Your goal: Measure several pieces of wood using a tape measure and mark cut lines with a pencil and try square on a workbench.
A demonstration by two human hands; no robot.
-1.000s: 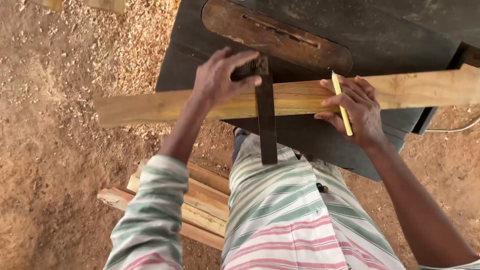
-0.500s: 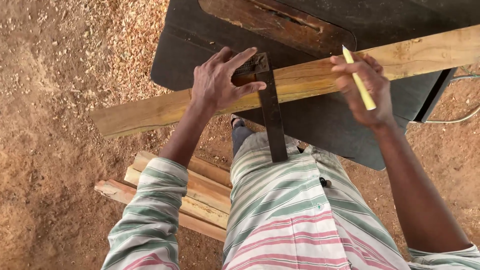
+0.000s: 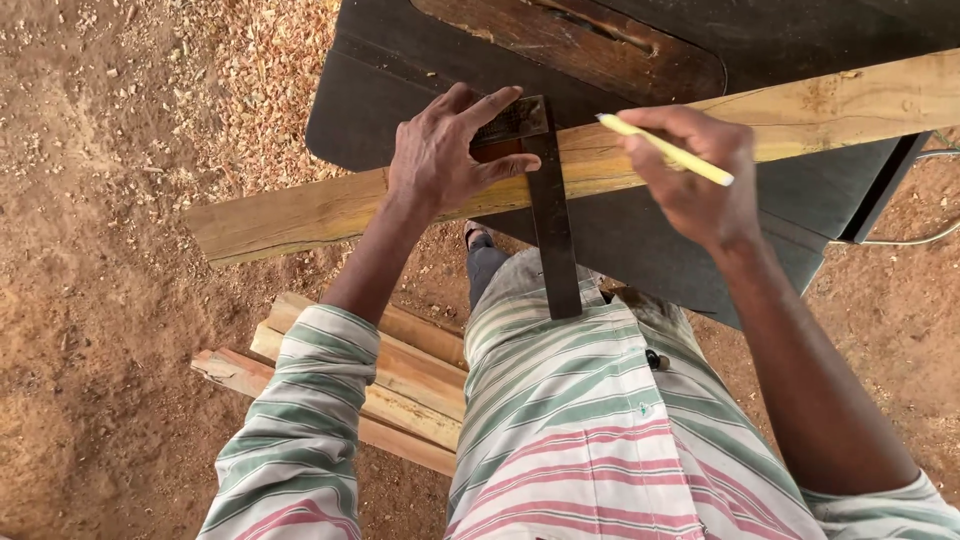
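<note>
Two hands work over one long wooden plank (image 3: 300,215), which lies slantwise across a dark metal desk (image 3: 400,90), its left end jutting well past the desk edge over sawdust-strewn ground (image 3: 120,200) and its right end running out of view. Left hand (image 3: 445,150) lies spread and flat, palm down, pressing the stock of a try square (image 3: 550,220) against the plank; the fingers are extended, not curled around anything. The square's dark blade crosses the plank at a right angle and overhangs toward the person's striped shirt (image 3: 600,430). Right hand (image 3: 690,170) is closed in a writing grip on a yellow pencil (image 3: 665,150), whose tip sits near the plank's upper face just right of the blade; whether it touches the wood cannot be told. Judged from its thickness and straight, sawn faces, the plank is stiff and fairly heavy, rough rather than slippery, and unlikely to flex or bruise; its unsupported left end may tend to tip it, so downward pressure near the desk edge seems the sound place to steady it, and lifting would be best done with both hands spaced apart along its length. Several more sawn boards (image 3: 400,390) lie stacked on the ground beneath the left arm.
</note>
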